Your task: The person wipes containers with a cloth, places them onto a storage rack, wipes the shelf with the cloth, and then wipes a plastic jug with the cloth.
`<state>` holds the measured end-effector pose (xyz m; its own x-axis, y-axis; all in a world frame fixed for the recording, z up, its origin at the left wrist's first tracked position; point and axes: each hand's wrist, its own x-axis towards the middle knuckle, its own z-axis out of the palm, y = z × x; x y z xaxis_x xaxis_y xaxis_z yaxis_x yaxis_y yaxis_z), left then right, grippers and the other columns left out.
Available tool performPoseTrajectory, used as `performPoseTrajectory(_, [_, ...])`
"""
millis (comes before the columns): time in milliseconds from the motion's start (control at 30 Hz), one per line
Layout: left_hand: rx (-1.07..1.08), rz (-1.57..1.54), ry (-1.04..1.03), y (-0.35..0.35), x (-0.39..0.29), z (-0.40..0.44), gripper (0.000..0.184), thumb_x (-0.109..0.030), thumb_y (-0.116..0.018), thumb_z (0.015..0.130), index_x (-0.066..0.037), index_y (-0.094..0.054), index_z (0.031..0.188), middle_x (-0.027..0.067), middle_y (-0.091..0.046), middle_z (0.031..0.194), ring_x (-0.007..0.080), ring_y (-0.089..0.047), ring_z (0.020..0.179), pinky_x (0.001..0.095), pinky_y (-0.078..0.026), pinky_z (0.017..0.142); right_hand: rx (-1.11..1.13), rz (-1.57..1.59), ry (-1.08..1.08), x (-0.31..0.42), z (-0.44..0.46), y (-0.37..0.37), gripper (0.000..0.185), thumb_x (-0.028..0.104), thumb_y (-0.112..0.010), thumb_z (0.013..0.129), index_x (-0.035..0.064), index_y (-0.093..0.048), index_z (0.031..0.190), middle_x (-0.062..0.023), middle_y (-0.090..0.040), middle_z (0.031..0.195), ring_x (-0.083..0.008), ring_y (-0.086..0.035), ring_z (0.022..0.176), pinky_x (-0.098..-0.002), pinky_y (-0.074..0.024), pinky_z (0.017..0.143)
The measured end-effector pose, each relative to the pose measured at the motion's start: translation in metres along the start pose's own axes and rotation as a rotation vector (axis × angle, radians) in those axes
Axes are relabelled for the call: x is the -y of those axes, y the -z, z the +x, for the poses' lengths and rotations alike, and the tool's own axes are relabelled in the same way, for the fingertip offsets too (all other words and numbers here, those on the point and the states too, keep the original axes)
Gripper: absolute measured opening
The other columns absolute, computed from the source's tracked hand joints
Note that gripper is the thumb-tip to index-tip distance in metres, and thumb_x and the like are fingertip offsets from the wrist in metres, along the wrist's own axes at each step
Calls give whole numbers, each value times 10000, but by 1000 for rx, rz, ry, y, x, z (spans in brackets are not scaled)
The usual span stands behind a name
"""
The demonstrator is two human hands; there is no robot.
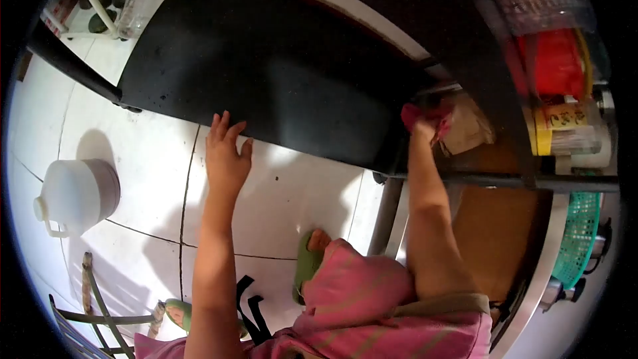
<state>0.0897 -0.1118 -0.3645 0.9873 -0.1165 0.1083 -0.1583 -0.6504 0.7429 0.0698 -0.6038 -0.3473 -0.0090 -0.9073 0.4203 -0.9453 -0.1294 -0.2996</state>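
Note:
My left hand [227, 157] has its fingers spread at the front edge of a black shelf panel [292, 100], with nothing in its grasp. Whether the fingertips touch the panel I cannot tell. Farther right, my right hand [423, 131] is closed on a crumpled dark pink cloth [438, 116], which hides most of the fingers. A crumpled brown paper bag [470, 127] lies just beside the cloth, at the right end of the panel.
A translucent plastic jug [80, 196] stands on the white tiled floor [139, 206] at left. A metal-legged stool [109, 319] is at lower left. Red and yellow packages [555, 63] and a green plastic basket [577, 239] are at right. A dark frame bar [512, 181] crosses below the bag.

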Motion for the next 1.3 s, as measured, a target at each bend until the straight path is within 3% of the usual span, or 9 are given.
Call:
performPoseTrajectory(233, [20, -49, -8, -6, -17, -11, 305, -126, -685, 799, -120, -658, 1103, 148, -488, 1398, 362, -374, 1349, 584, -344, 1027, 387, -275, 102, 21, 13, 0, 827, 691, -472, 793, 248, -328, 1477, -187, -222, 1543, -420, -256, 1382, -576, -221, 1097])
performPoseTrajectory(333, [57, -85, 33, -6, -23, -13, 297, -110, -680, 801, -105, -657, 1098, 148, -477, 1409, 361, -365, 1356, 572, -339, 1033, -40, -612, 635, -24, 95, -160, 735, 575, -523, 825, 203, -395, 1446, -182, -292, 1515, -438, -300, 1359, -570, -233, 1102])
performPoseTrajectory(467, [53, 9, -26, -9, -21, -15, 310, -120, -684, 840, -92, -653, 1147, 144, -430, 1452, 340, -339, 1379, 430, -375, 1064, 369, -56, 720, -3, -17, -79, 419, 292, -537, 878, 104, -616, 1245, -156, -498, 1378, -378, -461, 1250, -459, -337, 1059])
performPoseTrajectory(500, [50, 15, -33, -9, -21, -13, 305, -121, -679, 845, -88, -653, 1147, 148, -442, 1441, 341, -343, 1376, 431, -376, 1063, 120, 37, 950, -14, -32, -90, 356, 218, -531, 859, 117, -657, 1177, -151, -536, 1334, -336, -480, 1226, -444, -365, 1036])
performPoseTrajectory(533, [51, 23, -39, -8, -20, -13, 301, -121, -674, 849, -84, -654, 1146, 151, -455, 1430, 342, -348, 1373, 433, -376, 1062, 588, 199, 736, 18, -87, 28, 348, 199, -553, 823, 107, -675, 1136, -150, -548, 1317, -328, -489, 1213, -444, -377, 1029])
performPoseTrajectory(733, [-21, -180, 34, 10, -12, -3, 286, -112, -673, 831, -88, -655, 1115, 137, -589, 1283, 326, -540, 1195, 371, -484, 901, 626, 301, 785, -12, -138, 46, 320, 179, -594, 784, 59, -699, 1062, -162, -561, 1290, -349, -496, 1196, -412, -379, 1023])
performPoseTrajectory(933, [-115, -323, 146, 31, -5, -7, 227, -62, -618, 855, -69, -669, 1076, 136, -635, 1203, 287, -644, 978, 318, -507, 737, 560, 551, 1630, 72, -299, 97, 368, 257, -663, 791, 115, -666, 1130, -87, -483, 1396, -368, -429, 1265, -531, -342, 1032])
performPoseTrajectory(1133, [-446, -462, 234, 72, 27, -1, 199, 39, -570, 841, -22, -673, 1000, 106, -676, 1112, 212, -641, 983, 290, -497, 791, 657, 739, 2022, 116, -363, 126, 289, 246, -660, 808, 169, -695, 1085, -50, -474, 1393, -361, -389, 1281, -532, -322, 1035])
performPoseTrajectory(1300, [-1252, 124, 22, 194, 65, -24, 248, 7, -585, 864, 21, -587, 1112, 148, -596, 1202, 257, -551, 1107, 337, -441, 917, 635, 619, 1917, 29, -282, 109, 211, 223, -687, 772, 173, -726, 973, -54, -492, 1410, -352, -385, 1335, -532, -323, 1057])
